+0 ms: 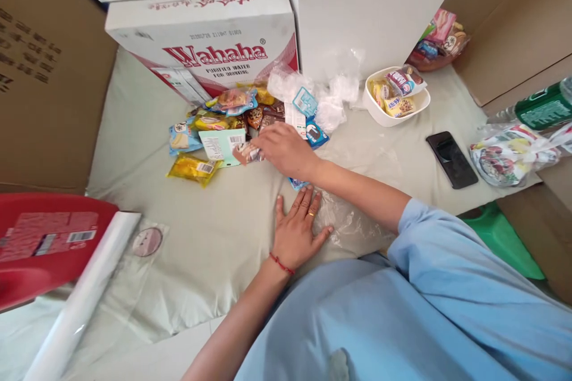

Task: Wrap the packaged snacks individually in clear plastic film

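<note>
My left hand (297, 232) lies flat on the pale cloth, fingers spread, holding nothing. Its fingertips are near a small blue packet (297, 183) partly under my right forearm. Reaching across above it, my right hand (288, 149) is closed at the fingertips on a small brown-and-white snack packet (247, 153). That packet overlaps a mint-green packet (215, 144) with a barcode. Around them lies a pile of wrapped snacks, including a yellow packet (193, 168), a light blue packet (182, 138) and a dark blue packet (317, 133).
A white Wahaha carton (223, 41) stands behind the pile. Crumpled clear plastic (342, 98) lies beside a white bowl (379, 114) of snacks. A black phone (452, 159) and a bagged item (513, 155) are at right. A red container (49, 238) and white roll (89, 292) are at left.
</note>
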### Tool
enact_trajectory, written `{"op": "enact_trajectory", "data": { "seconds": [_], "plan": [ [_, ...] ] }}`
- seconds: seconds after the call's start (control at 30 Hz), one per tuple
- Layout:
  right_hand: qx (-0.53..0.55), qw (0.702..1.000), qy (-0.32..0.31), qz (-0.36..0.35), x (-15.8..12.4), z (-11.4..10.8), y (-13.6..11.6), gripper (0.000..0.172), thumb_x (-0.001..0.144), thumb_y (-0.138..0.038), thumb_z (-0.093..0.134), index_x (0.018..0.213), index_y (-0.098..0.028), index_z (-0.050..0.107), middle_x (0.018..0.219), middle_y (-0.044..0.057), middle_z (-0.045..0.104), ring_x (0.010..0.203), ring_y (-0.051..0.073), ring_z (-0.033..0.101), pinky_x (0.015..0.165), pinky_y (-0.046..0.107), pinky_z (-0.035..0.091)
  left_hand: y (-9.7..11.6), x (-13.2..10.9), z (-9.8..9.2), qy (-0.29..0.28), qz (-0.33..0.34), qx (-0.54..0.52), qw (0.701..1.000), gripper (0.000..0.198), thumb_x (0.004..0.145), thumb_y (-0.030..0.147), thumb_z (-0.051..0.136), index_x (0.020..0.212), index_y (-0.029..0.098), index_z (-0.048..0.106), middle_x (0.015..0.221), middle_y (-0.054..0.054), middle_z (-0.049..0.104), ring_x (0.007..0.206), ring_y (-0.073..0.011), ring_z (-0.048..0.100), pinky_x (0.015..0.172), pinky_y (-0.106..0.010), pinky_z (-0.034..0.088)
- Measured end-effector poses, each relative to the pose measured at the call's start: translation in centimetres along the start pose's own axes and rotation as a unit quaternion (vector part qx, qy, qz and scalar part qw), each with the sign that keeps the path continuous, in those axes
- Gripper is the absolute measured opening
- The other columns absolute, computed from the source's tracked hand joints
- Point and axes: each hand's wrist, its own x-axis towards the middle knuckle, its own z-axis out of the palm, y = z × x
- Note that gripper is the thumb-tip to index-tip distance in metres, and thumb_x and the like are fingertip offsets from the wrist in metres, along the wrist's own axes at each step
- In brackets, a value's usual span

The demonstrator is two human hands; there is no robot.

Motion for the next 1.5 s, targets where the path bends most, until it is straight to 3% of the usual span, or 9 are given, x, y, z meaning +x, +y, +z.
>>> {"op": "enact_trajectory", "data": {
  "seconds": [0.13, 0.3, 0.4, 0.57, 0.77, 0.93, 1.1, 1.33, 1.5],
  "plan": [
    [0.215, 0.969, 0.078, 0.094, -5.0, -6.9, 2.0, 0.043, 0.111, -0.042, 0.039, 0.136, -0.019, 0.064, 0.130, 0.007, 0.071, 0.120, 0.021, 0.062, 0.107, 0.038, 0.047, -0.9, -1.5, -0.4, 0.002, -0.006, 0.004, 1.000, 0.075, 0.099, 0.054, 0.054, 0.164, 0.021, 0.035, 0.172, -0.015, 0.031, 0.158, -0.0350, 0.034, 0.129, -0.069, 0.002],
    [0.330, 0.906, -0.142, 0.222, -13.0, -12.3, 4.5, 0.046, 0.102, -0.052, 0.053, 0.116, -0.014, 0.076, 0.101, 0.005, 0.077, 0.091, 0.020, 0.068, 0.083, 0.030, 0.050, -1.7, -2.3, -0.7, -0.001, 0.010, 0.009, 1.000, 0.075, 0.097, 0.051, 0.056, 0.164, 0.022, 0.037, 0.173, -0.016, 0.029, 0.159, -0.0373, 0.032, 0.128, -0.071, 0.004],
    [0.276, 0.905, -0.218, 0.241, -15.4, -11.6, 4.2, 0.043, 0.104, -0.047, 0.049, 0.110, -0.014, 0.077, 0.097, 0.007, 0.077, 0.086, 0.020, 0.066, 0.080, 0.032, 0.050, -1.9, -2.3, -0.7, -0.006, 0.013, 0.015, 1.000, 0.074, 0.098, 0.051, 0.055, 0.163, 0.022, 0.038, 0.173, -0.017, 0.028, 0.159, -0.0369, 0.031, 0.128, -0.070, 0.004],
    [0.046, 0.977, -0.095, 0.184, -16.4, -10.2, 2.1, 0.041, 0.100, -0.046, 0.062, 0.127, -0.016, 0.074, 0.127, 0.018, 0.068, 0.117, 0.031, 0.059, 0.103, 0.047, 0.047, -1.9, -2.3, -0.7, -0.012, 0.010, 0.017, 1.000, 0.077, 0.098, 0.054, 0.054, 0.165, 0.021, 0.033, 0.173, -0.017, 0.028, 0.159, -0.0366, 0.030, 0.128, -0.070, 0.004],
    [0.045, 0.981, -0.167, 0.094, -18.9, -9.8, 1.0, 0.050, 0.093, -0.033, 0.075, 0.141, -0.022, 0.066, 0.135, 0.016, 0.067, 0.137, 0.036, 0.049, 0.110, 0.056, 0.044, -1.7, -2.5, -0.4, 0.001, -0.007, 0.011, 1.000, 0.089, 0.098, 0.056, 0.053, 0.169, 0.017, 0.017, 0.171, -0.021, 0.030, 0.159, -0.0366, 0.031, 0.128, -0.067, -0.002],
    [0.037, 0.989, -0.112, 0.085, -19.2, -8.5, 1.2, 0.035, 0.098, -0.029, 0.068, 0.132, -0.023, 0.071, 0.124, 0.014, 0.073, 0.137, 0.034, 0.051, 0.111, 0.058, 0.043, -2.1, -2.5, -0.3, 0.005, 0.007, -0.008, 1.000, 0.095, 0.096, 0.056, 0.057, 0.170, 0.019, 0.010, 0.172, -0.022, 0.028, 0.159, -0.0376, 0.030, 0.128, -0.068, -0.001],
    [0.038, 0.993, -0.085, 0.069, -18.9, -8.4, 1.0, 0.032, 0.101, -0.032, 0.064, 0.129, -0.020, 0.071, 0.132, 0.016, 0.069, 0.136, 0.033, 0.052, 0.115, 0.059, 0.040, -2.3, -3.4, -1.3, 0.035, 0.043, -0.041, 0.998, 0.078, 0.097, 0.035, 0.054, 0.168, 0.026, 0.022, 0.175, -0.017, 0.021, 0.162, -0.0357, 0.023, 0.129, -0.067, 0.008],
    [0.088, 0.987, 0.017, 0.132, -24.0, -11.4, 0.5, 0.026, 0.106, -0.031, 0.053, 0.123, -0.025, 0.072, 0.108, 0.009, 0.072, 0.107, 0.025, 0.064, 0.095, 0.044, 0.056, -2.9, -4.5, -1.4, 0.022, 0.099, -0.081, 0.992, 0.072, 0.079, 0.011, 0.046, 0.150, 0.023, 0.052, 0.158, -0.011, 0.056, 0.160, -0.0306, 0.031, 0.130, -0.065, 0.009],
    [0.016, 0.992, -0.034, 0.120, -23.3, -8.9, -0.7, 0.047, 0.096, -0.045, 0.071, 0.138, -0.025, 0.065, 0.138, 0.015, 0.064, 0.138, 0.035, 0.049, 0.115, 0.059, 0.044, -3.0, -3.9, -1.3, 0.036, 0.083, -0.101, 0.991, 0.048, 0.090, 0.018, 0.045, 0.135, 0.022, 0.061, 0.158, -0.012, 0.056, 0.161, -0.0297, 0.028, 0.130, -0.066, 0.011]
  ]
}}
